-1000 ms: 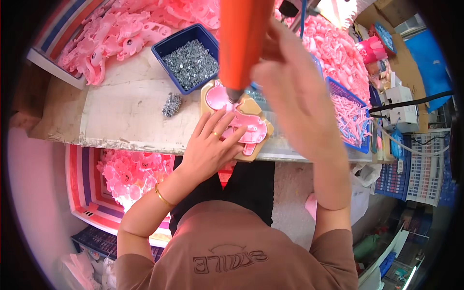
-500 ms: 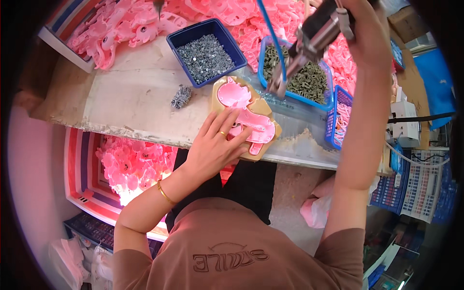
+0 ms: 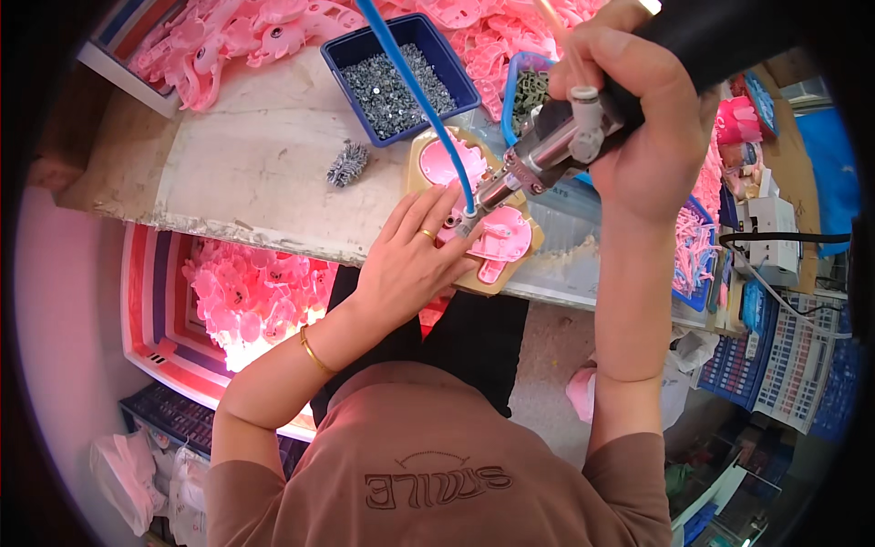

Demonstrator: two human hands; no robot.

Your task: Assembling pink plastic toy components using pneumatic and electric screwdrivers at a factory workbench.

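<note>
A pink plastic toy shell (image 3: 504, 234) lies in a tan shaped holder (image 3: 427, 139) at the front of the table. My left hand (image 3: 416, 244) rests over the left side of the shell with its fingers stretched out. In my right hand (image 3: 652, 118) is a powered screwdriver (image 3: 547, 150), with a black grip, a metal barrel and a blue hose (image 3: 401, 68). Its tip meets the middle of the shell, close to my left fingertips; the exact contact point is partly hidden.
Behind the holder stands a dark blue bin (image 3: 401, 87) of small screws. A screw cluster (image 3: 348, 164) lies left of the holder. A light blue basket (image 3: 512, 91) holds greenish parts. Pink shells (image 3: 251, 46) are piled at the back, and more fill a box (image 3: 137, 310) below.
My right hand has brought the screwdriver down and toward me, its tip now at the shell. My left hand stays on the shell. The view has shifted slightly.
</note>
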